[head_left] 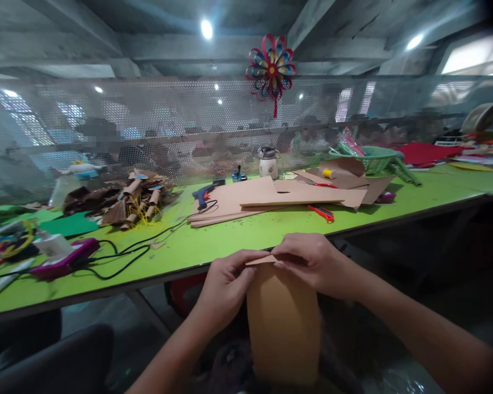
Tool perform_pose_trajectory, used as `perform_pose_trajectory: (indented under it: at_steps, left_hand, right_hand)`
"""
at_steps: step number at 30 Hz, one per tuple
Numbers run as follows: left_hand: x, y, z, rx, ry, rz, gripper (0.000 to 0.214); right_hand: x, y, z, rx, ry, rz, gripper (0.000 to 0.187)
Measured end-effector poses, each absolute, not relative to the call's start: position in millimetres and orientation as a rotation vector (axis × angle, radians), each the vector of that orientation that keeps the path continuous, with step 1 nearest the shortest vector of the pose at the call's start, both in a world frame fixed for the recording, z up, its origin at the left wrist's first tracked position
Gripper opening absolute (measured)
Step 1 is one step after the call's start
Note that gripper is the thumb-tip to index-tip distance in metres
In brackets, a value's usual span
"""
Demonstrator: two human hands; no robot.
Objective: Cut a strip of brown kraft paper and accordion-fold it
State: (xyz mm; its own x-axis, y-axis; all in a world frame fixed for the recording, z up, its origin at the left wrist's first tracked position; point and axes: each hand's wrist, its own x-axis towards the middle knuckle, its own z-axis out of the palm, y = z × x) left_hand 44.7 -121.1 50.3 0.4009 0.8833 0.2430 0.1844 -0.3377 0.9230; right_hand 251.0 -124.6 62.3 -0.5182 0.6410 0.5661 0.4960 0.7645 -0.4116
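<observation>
A strip of brown cardboard [285, 328] hangs down in front of me, just off the table's near edge. Its top end is bent over into a narrow flap. My left hand [229, 282] pinches the left corner of that fold between thumb and fingers. At the right side of the same fold, my right hand [312, 260] grips the edge with its fingers pressed together. On the table beyond lie stacked brown cardboard sheets [238, 200], with a blue glue gun [203, 195] at their left end and a red utility knife [321, 213] at their front.
The green table [181, 246] runs across the view. A purple power strip [66, 260] with black cords lies at left, near a pile of rolled and pleated brown paper pieces [133, 200]. A white bottle [268, 164] and a green basket [376, 160] stand farther back, before a perforated metal screen [181, 126].
</observation>
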Motion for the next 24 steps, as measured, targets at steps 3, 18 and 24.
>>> perform_pose_trajectory:
  at_steps: [3,18,24]
  left_hand:
    - [42,-122,53,1.655,0.871,0.957,0.027]
    - [41,-131,34,1.293,0.787,0.817,0.024]
    - [41,-136,40,1.217,0.773,0.827,0.022]
  right_hand:
    - [250,-126,59,-0.766,-2.229,0.186,0.018]
    - [258,-135,33,-0.671,-2.260,0.250,0.032]
    - [262,-139,29,-0.659,-2.289,0.195,0.035]
